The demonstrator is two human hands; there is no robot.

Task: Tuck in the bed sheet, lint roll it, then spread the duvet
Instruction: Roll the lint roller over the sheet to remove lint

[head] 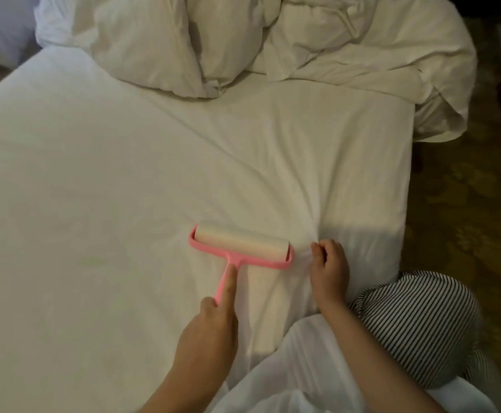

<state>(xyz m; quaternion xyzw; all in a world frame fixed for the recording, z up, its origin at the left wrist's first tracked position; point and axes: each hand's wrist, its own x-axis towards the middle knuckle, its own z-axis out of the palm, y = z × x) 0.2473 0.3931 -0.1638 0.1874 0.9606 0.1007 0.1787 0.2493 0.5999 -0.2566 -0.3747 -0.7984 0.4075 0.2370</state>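
Left hand (210, 326) grips the handle of the pink plastic lint roller (243, 245), fingers curled round its lower end and index finger laid straight along the shaft. Its white adhesive drum rests flat on the white cotton bed sheet (124, 174), near the bed's near edge. Right hand (329, 269), just beside the drum's right end, pinches a small fold of sheet; creases radiate from the pinch. At the far end of the bed lies the crumpled white duvet (347, 46), unspread. A black-and-white striped garment (416, 317) shows at lower right, above the dark patterned carpet (458, 204).
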